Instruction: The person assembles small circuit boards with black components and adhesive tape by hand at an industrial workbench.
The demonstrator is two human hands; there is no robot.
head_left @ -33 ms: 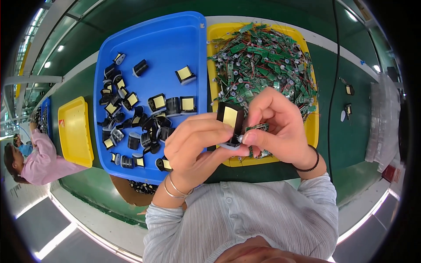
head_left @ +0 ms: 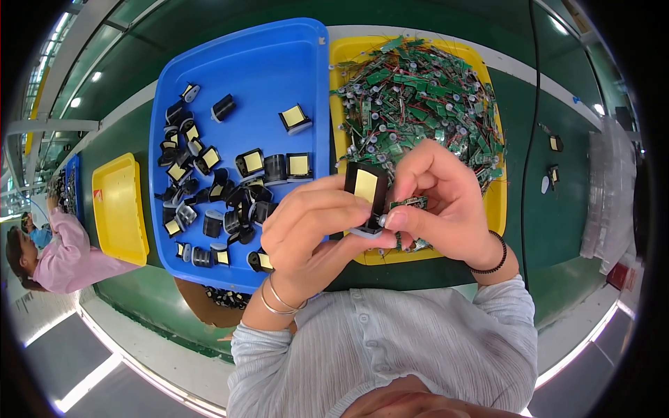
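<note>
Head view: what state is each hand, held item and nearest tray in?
Black plastic housing with yellow pad: held, pad showing.
Bare left hand: closed on housing.
Small green circuit board: held beside housing.
Bare right hand: closed on board.
Blue rectangular plastic tray: partly filled with black plastic parts.
Yellow rectangular plastic tray: heaped with green circuit boards.

L hand (head_left: 306, 226) gripping, R hand (head_left: 449, 212) pinching, v. close tog.

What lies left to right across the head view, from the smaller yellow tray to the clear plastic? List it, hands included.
Smaller yellow tray, blue tray, left hand, black housing, right hand, black cable, clear plastic.
</note>
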